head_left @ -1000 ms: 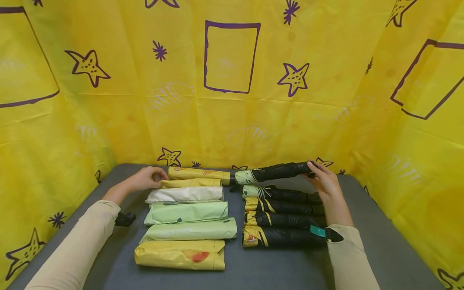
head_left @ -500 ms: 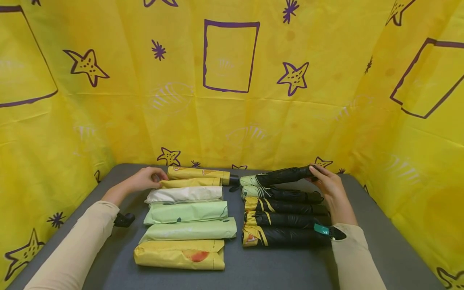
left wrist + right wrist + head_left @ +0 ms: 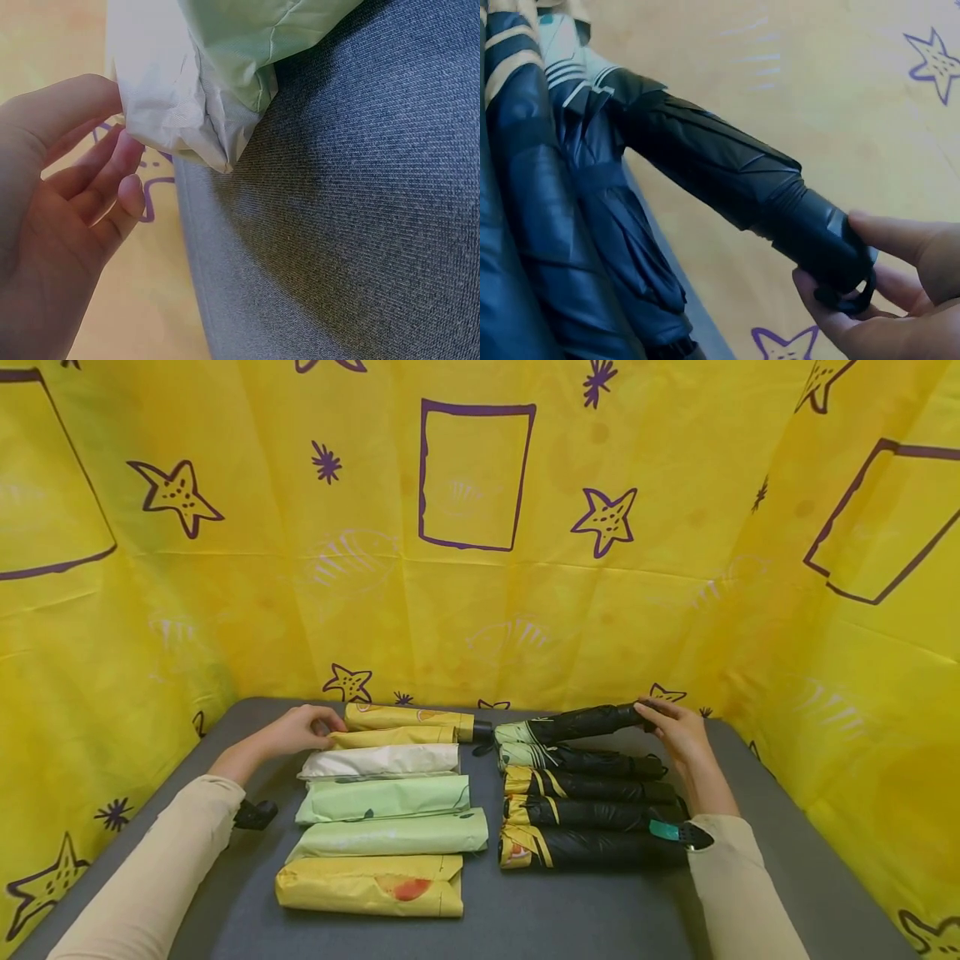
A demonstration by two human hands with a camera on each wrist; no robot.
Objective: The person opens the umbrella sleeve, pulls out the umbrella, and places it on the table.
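Observation:
My right hand [image 3: 678,735] pinches the handle end of a folded black umbrella [image 3: 581,723] with a pale green tip. Its handle is raised off the table, and its tip lies low beside another green-tipped black umbrella [image 3: 573,759]. In the right wrist view, thumb and fingers grip the black handle [image 3: 821,240] near its strap. My left hand [image 3: 296,732] is at the left end of a yellow umbrella sleeve [image 3: 401,737], thumb and finger converging there. In the left wrist view, the white sleeve [image 3: 169,105] hides those fingertips; the other fingers curve loosely.
Yellow-tipped black umbrellas [image 3: 592,847] lie in a row on the right of the grey table [image 3: 540,910]. Green sleeves [image 3: 390,799] and a front yellow sleeve [image 3: 367,887] lie on the left. At the back sits a yellow umbrella [image 3: 408,717] with a black handle. A yellow curtain [image 3: 480,610] surrounds the table.
The black umbrella in my right hand has shifted slightly right, its green tip dropping away from the back yellow umbrella's handle towards the row. My left hand stays in place.

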